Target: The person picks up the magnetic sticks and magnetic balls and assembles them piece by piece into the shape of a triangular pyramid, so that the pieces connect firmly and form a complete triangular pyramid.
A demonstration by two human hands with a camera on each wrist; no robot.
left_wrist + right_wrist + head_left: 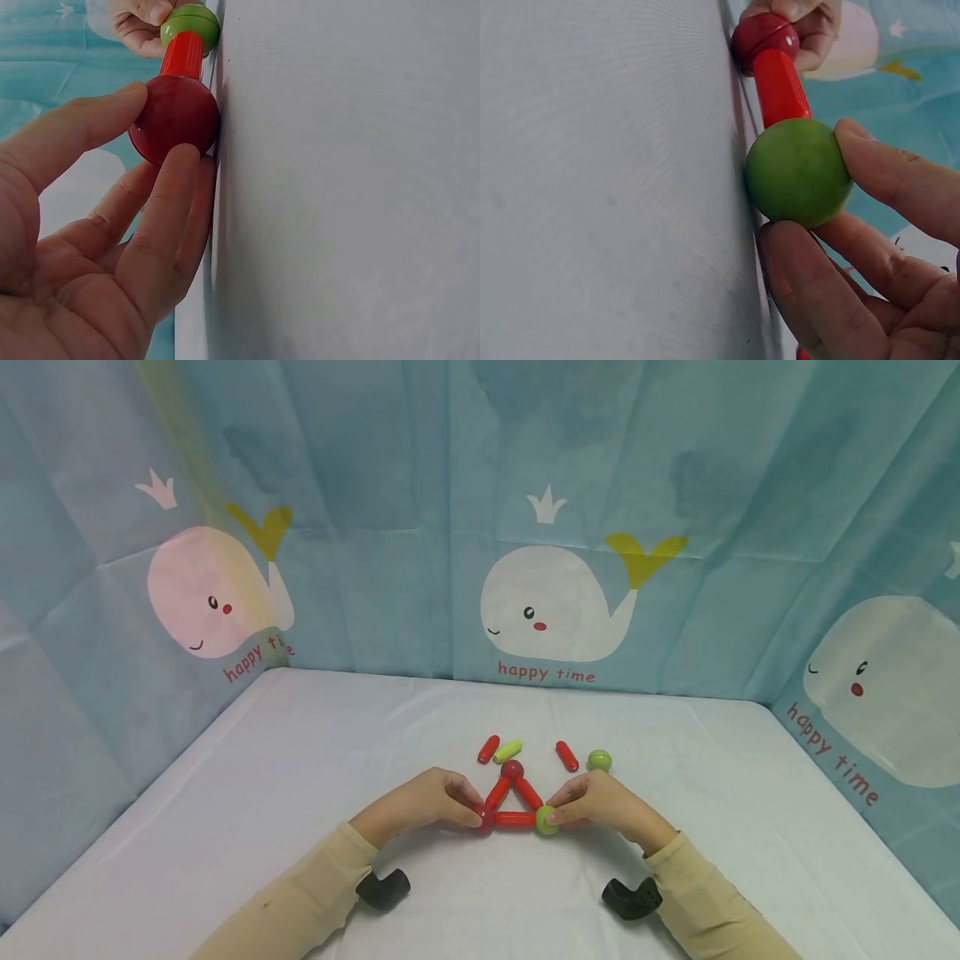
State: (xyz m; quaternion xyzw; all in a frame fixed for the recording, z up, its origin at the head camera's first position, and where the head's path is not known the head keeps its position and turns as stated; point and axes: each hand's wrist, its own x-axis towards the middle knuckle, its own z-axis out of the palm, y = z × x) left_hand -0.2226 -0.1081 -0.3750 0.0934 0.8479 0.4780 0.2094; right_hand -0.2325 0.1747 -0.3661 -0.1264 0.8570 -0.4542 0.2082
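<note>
A triangle of three red rods (515,819) and three balls lies flat on the white table. Its far corner is a red ball (512,770). My left hand (442,800) pinches the red ball (176,118) at the near left corner between thumb and fingers. At the near right corner, my right hand (600,802) pinches a green ball (799,172) the same way. The near rod joins these two balls, as both wrist views show. A bit of red (802,352) shows below my right fingers, mostly hidden.
Beyond the triangle lie a loose red rod (489,749), a yellow-green rod (507,752) and another red rod (567,756). A second green ball (600,761) sits just past my right hand. A whale-print curtain (375,527) borders the table (300,735).
</note>
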